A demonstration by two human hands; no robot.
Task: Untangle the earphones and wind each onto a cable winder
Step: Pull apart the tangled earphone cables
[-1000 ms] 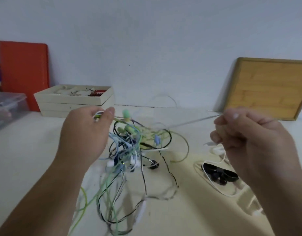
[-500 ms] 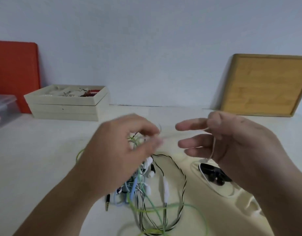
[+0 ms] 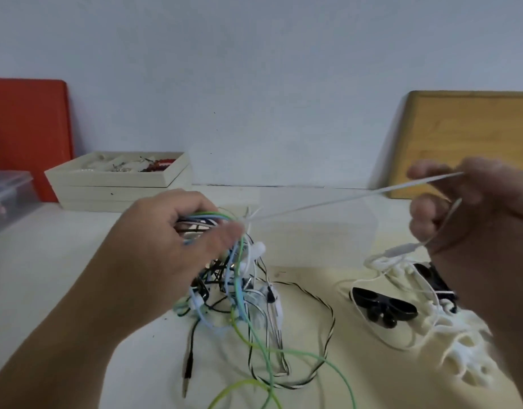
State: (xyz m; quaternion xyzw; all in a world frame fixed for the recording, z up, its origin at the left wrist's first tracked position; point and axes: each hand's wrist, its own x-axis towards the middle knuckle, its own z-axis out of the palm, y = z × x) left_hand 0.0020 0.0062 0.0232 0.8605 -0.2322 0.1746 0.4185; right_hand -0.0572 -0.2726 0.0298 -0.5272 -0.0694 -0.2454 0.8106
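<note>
Head view, left to right. Far left: red board point(image 3: 27, 137) against the wall, clear plastic bin point(image 3: 6, 196) at the frame edge, stacked cream trays point(image 3: 118, 187) with small items inside. Nearer: left hand point(image 3: 168, 246) raised above the counter point(image 3: 48, 276), fingers curled round a bundle of tangled earphones point(image 3: 239, 290) in green, blue, black and white; loops hanging down onto the counter, a black jack plug point(image 3: 188, 364) lying at the bottom. From the knot at the left fingertips, a white cable point(image 3: 342, 197) stretched taut across to the right hand point(image 3: 472, 219), pinched between thumb and fingers, with an inline remote point(image 3: 401, 250) dangling beneath. Below that hand: a black cable winder point(image 3: 384, 305) and white cable winders point(image 3: 466, 349) on the counter, another white earphone lying loosely about them. Wooden board point(image 3: 466, 143) leaning at the far right.

Risks, judged from this: pulling harder on the taut cable likely to cinch the knot tighter rather than free it; strain at the remote joint; dangling loops liable to snag the winders; bundle apt to slip from the left grip.
</note>
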